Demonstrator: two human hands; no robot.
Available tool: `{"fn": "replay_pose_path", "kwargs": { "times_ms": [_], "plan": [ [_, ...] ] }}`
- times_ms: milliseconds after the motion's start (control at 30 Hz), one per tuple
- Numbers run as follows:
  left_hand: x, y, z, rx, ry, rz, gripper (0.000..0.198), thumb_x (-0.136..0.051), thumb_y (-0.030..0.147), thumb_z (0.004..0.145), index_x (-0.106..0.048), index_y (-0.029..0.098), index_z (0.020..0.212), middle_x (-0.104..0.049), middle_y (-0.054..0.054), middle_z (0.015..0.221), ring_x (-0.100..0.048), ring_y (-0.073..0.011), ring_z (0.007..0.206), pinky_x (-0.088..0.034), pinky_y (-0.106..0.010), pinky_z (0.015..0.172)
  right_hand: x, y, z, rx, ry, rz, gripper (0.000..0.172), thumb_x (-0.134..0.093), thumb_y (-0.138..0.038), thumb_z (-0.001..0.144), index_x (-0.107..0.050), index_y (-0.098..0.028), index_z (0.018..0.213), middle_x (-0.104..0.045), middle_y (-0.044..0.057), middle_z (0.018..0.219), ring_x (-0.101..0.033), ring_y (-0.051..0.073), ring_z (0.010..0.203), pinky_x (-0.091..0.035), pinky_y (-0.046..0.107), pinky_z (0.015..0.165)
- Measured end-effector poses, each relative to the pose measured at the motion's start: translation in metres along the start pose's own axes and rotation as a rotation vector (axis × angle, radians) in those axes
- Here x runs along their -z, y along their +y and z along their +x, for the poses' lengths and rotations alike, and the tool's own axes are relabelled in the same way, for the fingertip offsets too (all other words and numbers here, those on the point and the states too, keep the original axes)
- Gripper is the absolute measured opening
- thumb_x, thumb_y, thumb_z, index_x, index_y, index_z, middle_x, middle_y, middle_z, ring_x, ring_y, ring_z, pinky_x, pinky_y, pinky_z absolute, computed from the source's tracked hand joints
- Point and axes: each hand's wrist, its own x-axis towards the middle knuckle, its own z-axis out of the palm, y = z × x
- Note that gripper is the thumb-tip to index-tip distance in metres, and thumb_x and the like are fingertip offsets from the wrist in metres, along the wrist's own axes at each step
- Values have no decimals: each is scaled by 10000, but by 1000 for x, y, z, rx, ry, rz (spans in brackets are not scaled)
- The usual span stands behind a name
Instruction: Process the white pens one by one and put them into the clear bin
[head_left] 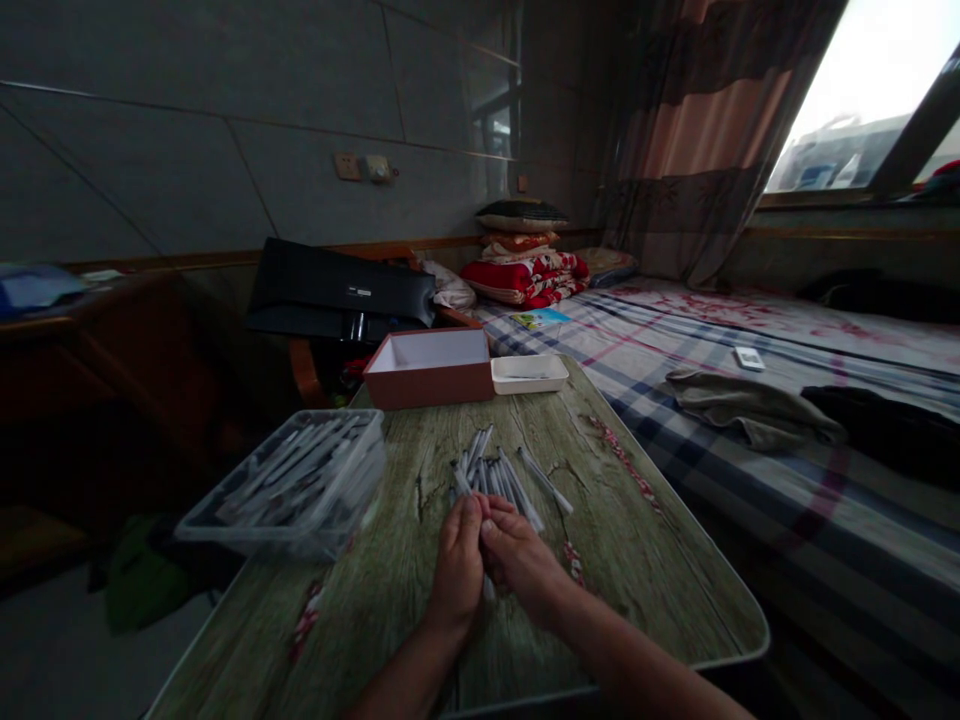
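My left hand [459,555] and my right hand [521,555] meet above the near middle of the table, both closed with fingertips pressed together. A slim whitish pen [489,588] is between them. Its lower end shows below the fingers, while the rest is mostly hidden. Just beyond the hands lies a loose pile of similar pens [514,490], pale with dark ends. One single pen [547,482] rests slightly apart at the right of the pile. On the left, a clear plastic bin [281,537] holds many more of these pale sticks.
A brown open box [427,390] and a small white tray [531,386] with something pale inside stand at the far edge of the wood-pattern table [637,590]. Behind them is a black case-like object [337,290]. A bed with a plaid sheet [600,340] runs along the right.
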Motion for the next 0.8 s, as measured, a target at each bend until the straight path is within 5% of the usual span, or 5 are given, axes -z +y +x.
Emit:
{"fn": "replay_pose_path", "kwargs": {
  "times_ms": [167,300,433,567,800],
  "plan": [
    [-1,6,0,-49,-9,38,379,-582,585,755,-623,223,654,-686,-49,798,-638,-220,808,-498,-301,735,2,1,2,71,33,-40,444,-671,-609,666,-575,-193,788,-334,-77,521,-261,53,417,-159,204,390],
    [-1,7,3,-34,-47,6,325,-595,525,776,-651,212,712,-708,-56,850,-647,-224,862,-494,-309,792,9,0,3,-32,13,9,431,-677,-580,680,-516,-203,813,-317,-110,476,-219,38,368,-120,184,375],
    [1,12,5,40,-175,-152,291,-609,464,787,-680,181,792,-715,-85,987,-644,-229,955,-479,-340,879,20,-5,1,-171,-142,223,372,-690,-482,694,-481,-221,856,-362,-119,471,-179,29,346,-90,162,389],
    [2,18,6,194,-261,-260,288,-642,472,754,-682,187,775,-727,-86,851,-678,-215,777,-532,-335,724,25,-7,0,-212,-266,245,352,-666,-488,727,-488,-186,758,-483,-58,535,-280,34,354,-149,184,394],
    [-4,11,11,107,-183,-291,294,-675,423,746,-601,173,609,-633,-6,628,-653,-168,740,-510,-272,730,15,0,4,-202,18,100,519,-693,-593,655,-331,-223,696,-329,-120,473,-233,29,364,-112,169,384]
  ]
}}
